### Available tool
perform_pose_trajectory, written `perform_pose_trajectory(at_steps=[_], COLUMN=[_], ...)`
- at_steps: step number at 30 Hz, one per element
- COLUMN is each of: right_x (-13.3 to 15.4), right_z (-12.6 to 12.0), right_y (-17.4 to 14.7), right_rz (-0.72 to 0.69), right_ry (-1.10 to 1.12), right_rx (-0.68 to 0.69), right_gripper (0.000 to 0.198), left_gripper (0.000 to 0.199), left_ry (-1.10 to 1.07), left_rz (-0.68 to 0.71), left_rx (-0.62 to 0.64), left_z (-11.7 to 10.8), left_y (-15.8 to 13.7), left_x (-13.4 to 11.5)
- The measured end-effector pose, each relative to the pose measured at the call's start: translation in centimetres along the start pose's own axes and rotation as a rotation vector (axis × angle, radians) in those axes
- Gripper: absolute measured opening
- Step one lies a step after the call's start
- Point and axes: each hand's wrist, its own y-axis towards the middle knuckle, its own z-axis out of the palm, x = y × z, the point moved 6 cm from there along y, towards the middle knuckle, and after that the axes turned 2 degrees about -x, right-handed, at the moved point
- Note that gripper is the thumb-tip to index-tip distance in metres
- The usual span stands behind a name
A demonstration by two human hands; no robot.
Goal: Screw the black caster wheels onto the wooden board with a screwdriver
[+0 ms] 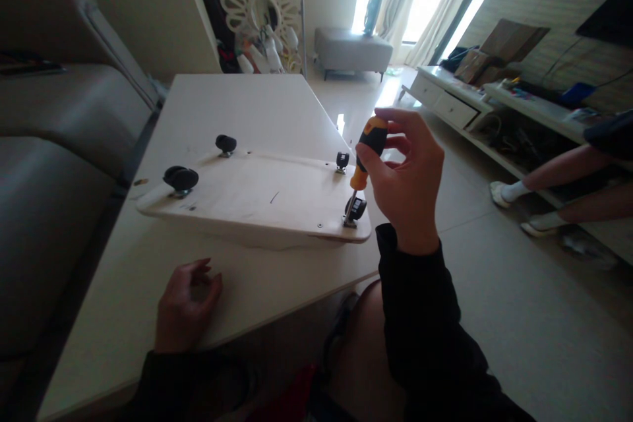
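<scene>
A screwdriver with an orange and black handle is gripped by my right hand. Its shaft points down to the metal base of a black caster wheel at the near right corner of a white board. Three more casters stand on the board: one at the far right, one at the far left and one at the near left. Resting on the table in front of the board, my left hand is empty, its fingers curled but apart.
The board lies on a white table. A grey sofa stands on the left, a grey bench at the back. To the right, a person's legs show beside a low white cabinet.
</scene>
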Motion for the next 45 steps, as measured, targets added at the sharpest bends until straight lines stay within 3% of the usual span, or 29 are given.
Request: perform_pose_trajectory(at_steps=[16,25,38,45], right_x=[-0.2,-0.4,0.5,0.3], right_z=[-0.3,-0.3,0.0,0.2], right_y=[0.1,0.3,0.0,0.1], right_rz=[0.004,-0.077,-0.046,-0.04], right_ry=[-0.036,-0.07,-0.098,-0.07], right_rx=[-0.057,-0.053,0.002,0.002], right_gripper=[0.032,0.033,0.035,0.028], left_gripper=[0.05,0.052,0.037,0.051], left_ry=[0.033,0.04,0.024,0.044], left_rz=[0.059,0.047,0.021,0.045], left_rx=[-0.045,-0.052,-0.014,-0.053], left_z=[-0.2,-0.2,-0.2,0.0], left_y=[0.1,0.1,0.2,0.1], left_x=[-1.1,-1.1,-0.6,-1.1])
